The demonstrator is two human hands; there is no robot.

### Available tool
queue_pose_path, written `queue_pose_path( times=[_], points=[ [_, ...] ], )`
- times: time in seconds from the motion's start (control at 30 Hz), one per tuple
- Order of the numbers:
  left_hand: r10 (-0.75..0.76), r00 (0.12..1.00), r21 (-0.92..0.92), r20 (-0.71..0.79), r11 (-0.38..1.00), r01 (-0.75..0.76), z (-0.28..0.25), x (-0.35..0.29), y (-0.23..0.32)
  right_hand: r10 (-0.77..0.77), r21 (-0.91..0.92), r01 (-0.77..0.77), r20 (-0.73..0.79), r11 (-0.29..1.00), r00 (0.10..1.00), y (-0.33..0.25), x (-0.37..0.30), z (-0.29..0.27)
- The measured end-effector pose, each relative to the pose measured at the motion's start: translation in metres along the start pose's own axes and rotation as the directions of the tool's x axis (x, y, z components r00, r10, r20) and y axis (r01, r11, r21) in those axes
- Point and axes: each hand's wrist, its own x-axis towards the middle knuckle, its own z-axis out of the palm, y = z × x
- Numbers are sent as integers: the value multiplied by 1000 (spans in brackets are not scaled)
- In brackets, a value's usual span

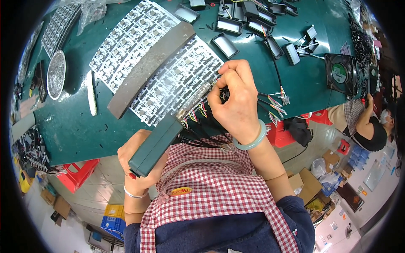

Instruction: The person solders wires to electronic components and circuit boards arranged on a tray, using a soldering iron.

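My left hand is closed around a tool that looks like a soldering iron, with a boxy dark green handle and a crusted metal shaft. The shaft lies along the near right edge of a panel of white circuit boards. At that panel's right corner my right hand is pinched; its fingers hide what they hold. Short coloured wires on black cables hang along the edge below the shaft. A curved-looking grey bar lies across the panel.
Black open cases are scattered at the back. A black fan stands at right. An oval dish, a white stick and another board panel lie left. Red stools stand below the green table. Another person sits far right.
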Motion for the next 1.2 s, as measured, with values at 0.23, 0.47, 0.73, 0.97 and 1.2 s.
queue_pose_path(
  times=[0.23,0.47,0.73,0.97,1.2],
  points=[
    [-1,999,23,42,1000,0,-3,4,2,18,-11,-18,5,1000,1000,-1,-1,0],
    [19,999,41,45,999,-20,-4,4,4,7,-22,-6,12,1000,1000,-1,0,0],
    [-98,959,-130,-264,989,66,0,-15,1,18,-39,-16,32,999,999,-2,1,-2],
    [-186,952,-273,-244,955,117,0,-28,-4,17,-49,-15,29,999,999,-1,1,-3],
    [-278,934,-359,-223,915,187,1,-38,-7,4,-55,3,135,998,991,-4,-3,-28]
  ],
)
